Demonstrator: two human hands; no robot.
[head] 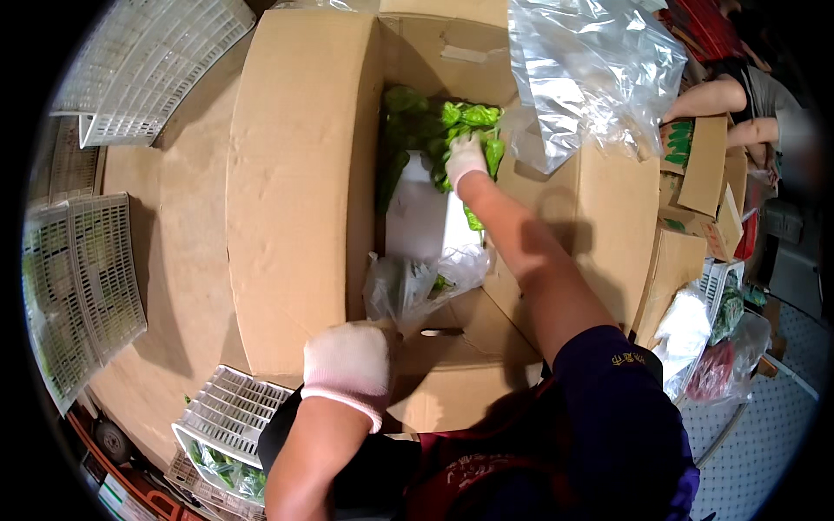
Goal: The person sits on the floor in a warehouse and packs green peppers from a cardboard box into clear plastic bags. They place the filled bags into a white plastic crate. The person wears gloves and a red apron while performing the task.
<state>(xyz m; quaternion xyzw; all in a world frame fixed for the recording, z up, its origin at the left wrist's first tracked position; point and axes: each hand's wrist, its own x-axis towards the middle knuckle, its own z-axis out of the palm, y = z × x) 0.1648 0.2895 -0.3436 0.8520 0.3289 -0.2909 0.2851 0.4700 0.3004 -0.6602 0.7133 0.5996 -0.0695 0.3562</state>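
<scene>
A large open cardboard box (293, 182) stands before me, with green peppers (479, 116) heaped at its far end. My right hand (466, 159), in a pale knit glove, reaches in and touches the peppers. Its fingers are partly hidden among them, so their grip is unclear. My left hand (348, 365), gloved alike, is closed at the near edge of the box on the gathered end of a clear plastic bag (417, 286). A little green shows through that bag. Between bag and peppers lies a flat white surface (417, 208).
Clear plastic sheeting (593, 71) drapes over the far right flap. White plastic crates (85, 293) stand on the left, and a crate of bagged green vegetables (228, 423) at lower left. Smaller cardboard boxes (700, 169) are at right, near another person (756, 98).
</scene>
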